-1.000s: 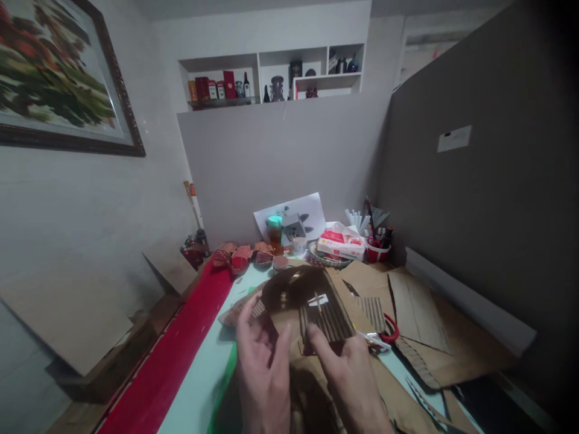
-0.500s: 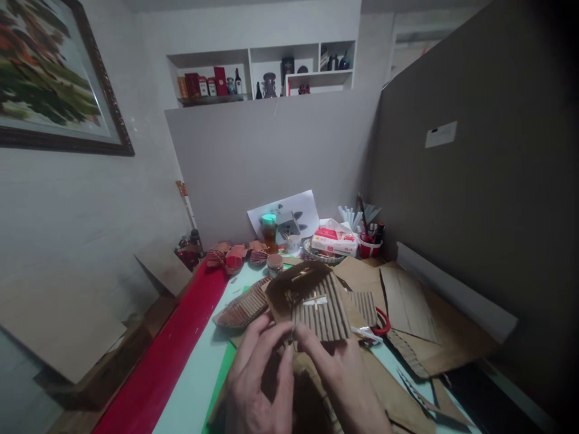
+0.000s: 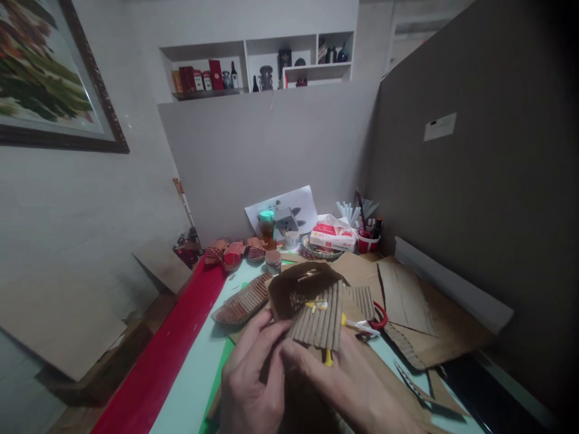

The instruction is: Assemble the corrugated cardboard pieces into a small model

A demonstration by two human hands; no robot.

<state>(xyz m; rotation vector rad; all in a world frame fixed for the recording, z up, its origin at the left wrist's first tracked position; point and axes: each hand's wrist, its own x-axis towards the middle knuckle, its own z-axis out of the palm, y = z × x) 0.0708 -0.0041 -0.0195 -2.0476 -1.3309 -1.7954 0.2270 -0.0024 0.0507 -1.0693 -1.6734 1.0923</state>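
A small cardboard model (image 3: 316, 322), with a ribbed corrugated wall and a little cross-barred window, is held up in front of me. My left hand (image 3: 256, 367) grips its lower left corner, fingers and thumb pinched together. At that same corner presses the thumb of my right hand (image 3: 332, 377), whose fingers go behind the ribbed wall and are partly hidden. Yellow bits show through the window and below the wall; what they belong to I cannot make out. Close by on the left lies a boat-shaped corrugated piece (image 3: 244, 300).
Red-handled scissors (image 3: 380, 316) lie right of the model, beside cardboard sheets (image 3: 407, 295) and cut scraps. Farther back stand a small round jar (image 3: 273, 261), a teal-lidded jar (image 3: 268, 232), a tissue pack (image 3: 332, 237) and a red pen cup (image 3: 368, 242). Grey partitions (image 3: 271, 144) enclose the table.
The model has turned and tilted in my hands, so its ribbed wall leans differently. Yellow bits now show behind it. My right hand has shifted slightly, and the view has moved a little.
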